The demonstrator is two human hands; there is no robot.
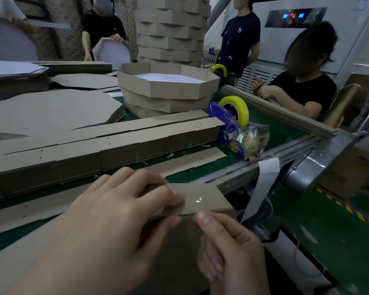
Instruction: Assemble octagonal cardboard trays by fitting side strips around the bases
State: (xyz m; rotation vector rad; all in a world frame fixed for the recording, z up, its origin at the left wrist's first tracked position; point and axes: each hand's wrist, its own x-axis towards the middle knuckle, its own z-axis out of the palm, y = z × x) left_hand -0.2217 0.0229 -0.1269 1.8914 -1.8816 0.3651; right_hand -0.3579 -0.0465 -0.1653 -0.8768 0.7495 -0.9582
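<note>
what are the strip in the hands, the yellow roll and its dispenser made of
Strip: matte brown cardboard, plain unprinted face; the glossy clear patch on it looks like plastic tape. Roll: shiny translucent yellowish tape, probably plastic film. Dispenser: blue, likely plastic, though stuck-on tape scraps hide much of it.

A blue tape dispenser [216, 112] with a yellowish tape roll [241, 107] sits on the green belt [273, 129] at two o'clock, with wads of used tape [248, 141] stuck to its near end. A second roll [218, 68] shows at one o'clock. A seated person in black [303, 88] leans in at two o'clock. Others stand at one [240, 39] and eleven [102, 24]. A white paper strip [262, 186] hangs off the metal rail [328, 150] at four.
</note>
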